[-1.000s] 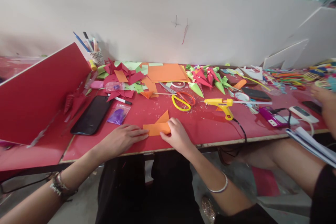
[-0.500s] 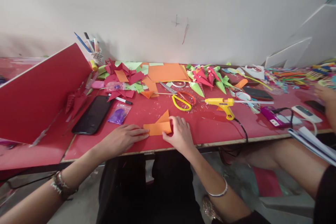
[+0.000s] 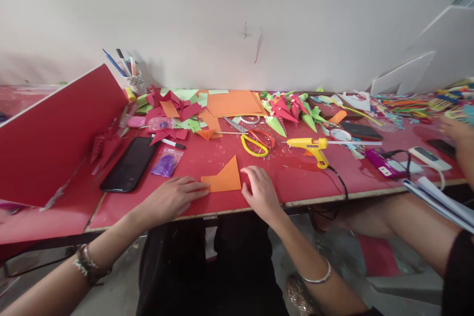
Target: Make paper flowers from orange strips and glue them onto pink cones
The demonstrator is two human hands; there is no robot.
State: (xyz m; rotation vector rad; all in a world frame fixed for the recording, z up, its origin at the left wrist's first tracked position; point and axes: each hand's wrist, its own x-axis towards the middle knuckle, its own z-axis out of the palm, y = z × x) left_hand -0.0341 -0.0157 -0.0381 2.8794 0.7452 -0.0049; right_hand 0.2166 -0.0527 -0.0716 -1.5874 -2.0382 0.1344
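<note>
An orange piece of paper (image 3: 225, 177) lies on the red table near its front edge, with a pointed corner standing up toward the far side. My left hand (image 3: 177, 197) rests flat, its fingertips pressing on the paper's left end. Just off the paper's right edge is my right hand (image 3: 261, 190), its thumb and fingers apart with nothing between them. Beyond the paper lie scissors (image 3: 255, 145) with yellow and red handles. Left of them is a small bag of purple material (image 3: 166, 163).
A black phone (image 3: 129, 165) and a red board (image 3: 55, 143) are at the left. Cut paper (image 3: 177, 108) and folded paper cones (image 3: 285, 108) line the back. A yellow glue gun (image 3: 311, 148) with a cord lies at the right. Another person's hand (image 3: 457, 133) is at far right.
My right hand has let go of the paper and moved slightly right. The paper's right end, curled over before, now lies flatter. My left hand stays on the left end.
</note>
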